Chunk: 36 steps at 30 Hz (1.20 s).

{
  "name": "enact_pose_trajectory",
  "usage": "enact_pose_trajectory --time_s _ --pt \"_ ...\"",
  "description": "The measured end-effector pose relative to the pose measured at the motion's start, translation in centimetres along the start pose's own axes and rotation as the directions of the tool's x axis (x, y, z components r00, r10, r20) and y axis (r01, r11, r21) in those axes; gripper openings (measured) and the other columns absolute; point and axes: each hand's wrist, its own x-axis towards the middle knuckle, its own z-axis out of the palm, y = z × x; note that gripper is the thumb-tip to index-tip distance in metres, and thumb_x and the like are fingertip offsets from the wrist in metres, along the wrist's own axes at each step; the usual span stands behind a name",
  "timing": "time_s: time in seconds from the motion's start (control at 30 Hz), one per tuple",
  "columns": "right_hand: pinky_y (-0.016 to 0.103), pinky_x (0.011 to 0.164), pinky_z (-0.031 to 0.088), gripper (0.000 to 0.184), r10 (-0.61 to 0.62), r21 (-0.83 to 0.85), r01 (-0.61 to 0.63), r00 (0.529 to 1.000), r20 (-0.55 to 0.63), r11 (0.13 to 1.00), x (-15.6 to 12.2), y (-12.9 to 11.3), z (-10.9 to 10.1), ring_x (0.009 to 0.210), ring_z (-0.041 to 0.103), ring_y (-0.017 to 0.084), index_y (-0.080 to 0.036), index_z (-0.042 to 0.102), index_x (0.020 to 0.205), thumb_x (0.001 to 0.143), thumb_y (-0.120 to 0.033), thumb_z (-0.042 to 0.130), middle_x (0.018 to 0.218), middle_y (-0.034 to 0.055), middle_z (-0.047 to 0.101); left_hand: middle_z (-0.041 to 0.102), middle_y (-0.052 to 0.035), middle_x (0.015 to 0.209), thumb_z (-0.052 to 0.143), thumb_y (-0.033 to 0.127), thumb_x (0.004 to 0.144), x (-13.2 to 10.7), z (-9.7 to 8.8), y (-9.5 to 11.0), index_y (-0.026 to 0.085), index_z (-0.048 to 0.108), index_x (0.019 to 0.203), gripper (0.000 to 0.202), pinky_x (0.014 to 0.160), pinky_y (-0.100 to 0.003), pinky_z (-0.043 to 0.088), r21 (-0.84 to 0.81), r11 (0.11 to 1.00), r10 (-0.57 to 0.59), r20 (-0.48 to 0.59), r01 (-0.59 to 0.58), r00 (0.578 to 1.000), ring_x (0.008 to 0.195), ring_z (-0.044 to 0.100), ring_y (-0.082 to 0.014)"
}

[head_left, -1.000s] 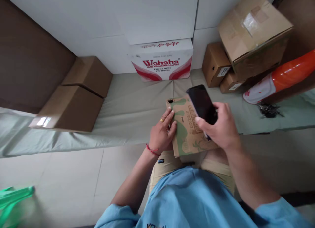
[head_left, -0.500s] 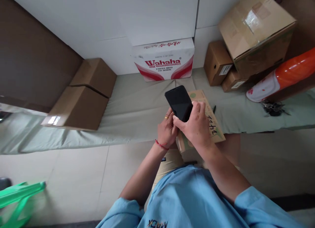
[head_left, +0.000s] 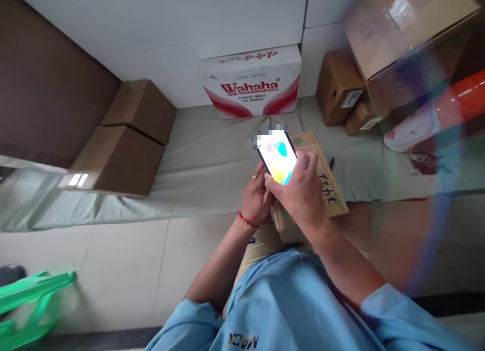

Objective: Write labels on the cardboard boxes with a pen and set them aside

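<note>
A smartphone [head_left: 278,156] with a brightly lit, colourful screen is held tilted above a flat cardboard box [head_left: 333,194] with handwritten marks. My right hand [head_left: 303,189] is closed around its lower right part, thumb across the bottom end. My left hand [head_left: 257,197], with a ring and a red string bracelet [head_left: 248,219], is closed at the phone's lower left edge; some of its fingers are hidden behind the phone and the right thumb. A dark pen [head_left: 332,163] lies beside the flat box.
The cloth-covered bench [head_left: 204,164] bears brown cartons [head_left: 113,159] on the left and a Wahaha water carton [head_left: 257,88] at the wall. Stacked cartons [head_left: 413,33], an orange-and-white cylinder [head_left: 413,131] and blurred keys [head_left: 424,161] are on the right. A green stool [head_left: 34,300] stands lower left.
The phone's screen has gone from black to brightly lit. Both hands keep almost the same grip. The view has shifted slightly, and a blurred bluish arc shows on the right.
</note>
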Motion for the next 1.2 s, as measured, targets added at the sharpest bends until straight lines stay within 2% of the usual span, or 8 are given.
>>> enact_pose_trajectory --time_s 0.3,0.43,0.63,0.8,0.93,1.03,1.13,1.2 --pt "0.056 0.086 0.065 0.071 -0.032 0.026 0.033 0.999 -0.043 0.999 -0.1 0.4 0.1 0.115 0.068 0.042 -0.016 0.047 0.136 0.084 -0.053 0.081 0.132 0.0231 0.058 0.064 -0.0149 0.161 0.039 0.045 0.115 -0.2 0.1 -0.1 0.02 0.065 0.151 0.051 0.111 -0.042 0.061 0.024 1.0 -0.005 -0.008 0.006 1.0 0.148 0.063 -0.0299" --pt "0.056 0.094 0.062 0.074 -0.092 0.0 0.093 0.979 -0.182 0.996 -0.4 2.5 -3.1 0.115 0.067 0.038 -0.02 0.048 0.137 0.084 -0.062 0.08 0.125 0.0177 0.062 0.054 -0.0124 0.171 0.041 0.039 0.116 0.0 -0.1 0.1 0.023 0.061 0.157 0.049 0.124 -0.043 0.054 -0.015 1.0 0.024 -0.022 -0.024 0.999 0.156 0.056 -0.0258" --pt "0.059 0.108 0.053 0.07 0.08 -0.243 -0.16 0.948 -0.307 0.957 1.8 13.1 -9.5 0.128 0.063 0.046 -0.019 0.061 0.133 0.082 -0.063 0.083 0.132 0.0279 0.065 0.046 -0.0124 0.177 0.042 0.04 0.116 -0.2 0.1 -0.1 0.027 0.051 0.165 0.051 0.126 -0.044 0.051 -0.074 0.997 0.026 -0.01 -0.026 1.0 0.162 0.048 -0.0248" --pt "0.057 0.095 0.054 0.075 0.405 -0.445 -0.428 0.902 -0.15 0.787 2.8 22.5 -9.2 0.12 0.067 0.052 -0.008 0.071 0.126 0.073 -0.056 0.092 0.123 0.0366 0.068 0.031 -0.0259 0.18 0.054 0.062 0.109 -1.9 -0.5 0.3 0.024 0.036 0.17 0.075 0.085 -0.036 0.066 -0.14 0.969 -0.214 -0.056 0.205 0.975 0.122 0.073 -0.0256" --pt "0.061 0.097 0.055 0.086 0.461 -0.529 -0.404 0.887 -0.027 0.747 2.4 25.3 -7.5 0.122 0.067 0.055 -0.001 0.067 0.136 0.085 -0.07 0.073 0.127 0.0388 0.066 0.073 -0.0203 0.13 0.049 0.078 0.104 -4.4 -1.9 1.3 0.017 0.062 0.135 0.07 0.08 -0.036 0.063 -0.226 0.854 -0.471 0.049 0.469 0.881 0.095 0.075 -0.0229" --pt "0.066 0.099 0.053 0.099 0.468 -0.54 -0.394 0.884 -0.001 0.743 2.5 25.4 -6.5 0.126 0.063 0.06 0.002 0.066 0.136 0.089 -0.084 0.057 0.128 0.042 0.064 0.076 -0.0103 0.093 0.049 0.09 0.096 -6.9 -2.8 2.2 0.02 0.065 0.102 0.073 0.075 -0.037 0.061 -0.333 0.624 -0.636 0.31 0.707 0.707 0.079 0.073 -0.0228" --pt "0.07 0.096 0.052 0.104 0.471 -0.526 -0.403 0.882 -0.006 0.748 2.7 25.5 -5.6 0.128 0.059 0.063 0.002 0.067 0.134 0.086 -0.089 0.055 0.127 0.044 0.063 0.077 -0.0153 0.124 0.061 0.094 0.086 -9.0 -3.0 3.1 0.022 0.067 0.124 0.082 0.08 -0.04 0.063 -0.44 0.306 -0.683 0.516 0.844 0.517 0.11 0.077 -0.0318" --pt "0.072 0.094 0.051 0.102 0.449 -0.506 -0.403 0.893 -0.035 0.762 2.5 25.8 -5.1 0.129 0.057 0.064 0.0 0.068 0.132 0.083 -0.089 0.059 0.126 0.0441 0.063 0.07 -0.0173 0.147 0.068 0.091 0.084 -9.7 -3.0 3.6 0.028 0.057 0.152 0.093 0.095 -0.046 0.061 -0.505 0.178 -0.658 0.577 0.845 0.484 0.136 0.068 -0.0376"
